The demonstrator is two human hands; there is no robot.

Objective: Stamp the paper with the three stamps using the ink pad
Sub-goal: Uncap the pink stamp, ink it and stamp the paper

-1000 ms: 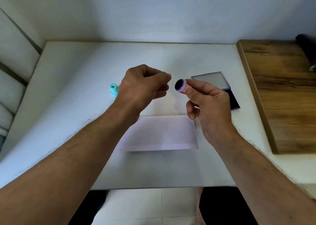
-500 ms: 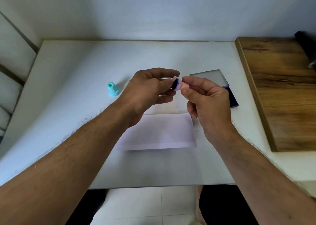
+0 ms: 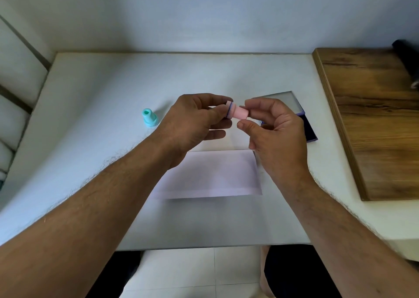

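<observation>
The pink stamp [image 3: 237,112] is held mid-frame above the paper [image 3: 210,175], pinched between left hand [image 3: 195,122] and right hand [image 3: 275,130], apparently for capping; the ink pad [image 3: 309,130] lies open, right of centre.

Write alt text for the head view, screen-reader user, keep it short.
Two bare hands hold a small pink stamp between them above a white table: the left hand at its purple-ringed end, the right hand at the other. Below lies a pale sheet of paper; a teal stamp stands to the left and an open ink pad lies to the right.
</observation>
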